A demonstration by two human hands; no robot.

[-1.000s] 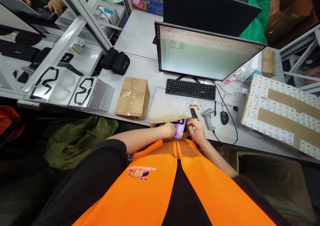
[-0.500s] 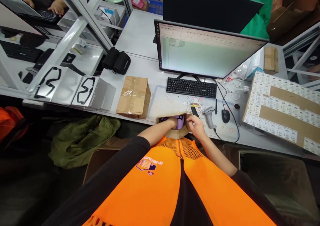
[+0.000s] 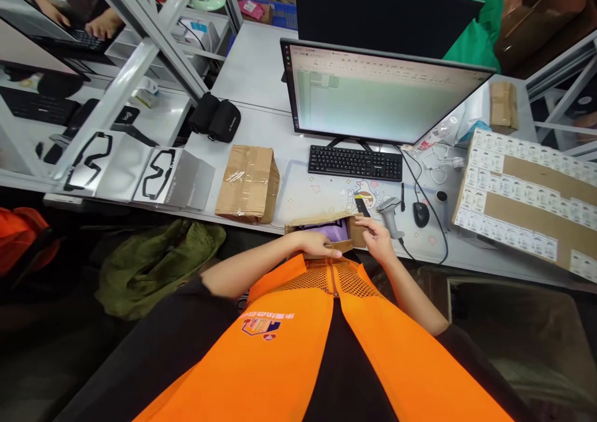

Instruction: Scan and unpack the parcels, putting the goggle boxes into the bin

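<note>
An opened cardboard box (image 3: 357, 232) rests at the desk's front edge, close against my orange vest. Inside it lies a flat purple package (image 3: 333, 229) with dark markings, partly covered by the box wall. My left hand (image 3: 319, 244) grips the near flap, thumb along its outer side and fingers partly hidden. At the right side, my right hand (image 3: 377, 238) pinches the edge of the box's side flap between thumb and fingers. Just beyond the box lie a black-and-yellow box cutter (image 3: 362, 206) and a grey barcode scanner (image 3: 390, 217).
A taped carton (image 3: 247, 183) stands to the left, beside grey printed boxes (image 3: 161, 173). Behind are a keyboard (image 3: 355, 163) and monitor (image 3: 382, 96). A mouse (image 3: 420, 215) with its cable and a label-covered cardboard sheet (image 3: 527, 198) are at right. Another person's hands (image 3: 103, 24) are upper left.
My left hand has come out of the box and now holds its near flap, showing more of the purple package. My right hand has shifted slightly right with the side flap.
</note>
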